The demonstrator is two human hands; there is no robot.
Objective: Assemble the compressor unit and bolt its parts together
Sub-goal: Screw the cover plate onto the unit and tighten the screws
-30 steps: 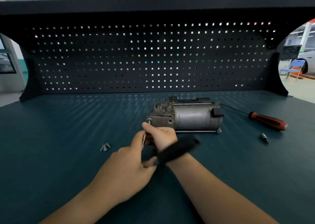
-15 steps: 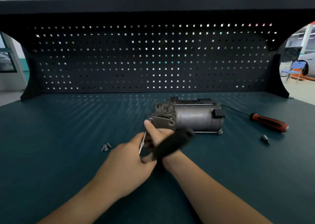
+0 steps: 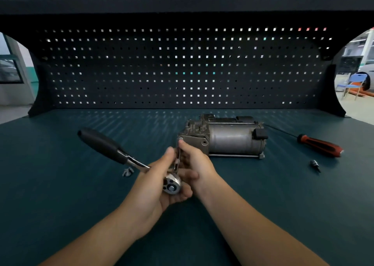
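Left hand cups the round head of the ratchet, fingers curled under it, thumb raised alongside the thin extension bar that rises from the head. Right hand is wrapped round that same bar from the other side, fingers curled, thumb tip up against the near-left corner of the compressor. A bolt head shows at that corner; cannot tell whether the bar's tip is seated on it, my thumb is in the way. The ratchet's black handle slants up and away to the left of the compressor, off the surface. The compressor lies on its side on the teal bench mat, grey cylinder to the right, cast block to the left, just beyond my hands. Two small bolts lie on the mat left of and nearer than the compressor, below the ratchet's chrome shank. Right of the compressor lies a screwdriver, red-and-black handle, thin shaft pointing back toward the compressor. Nearer than the screwdriver, a small dark socket bit. Behind the compressor stands the black pegboard.
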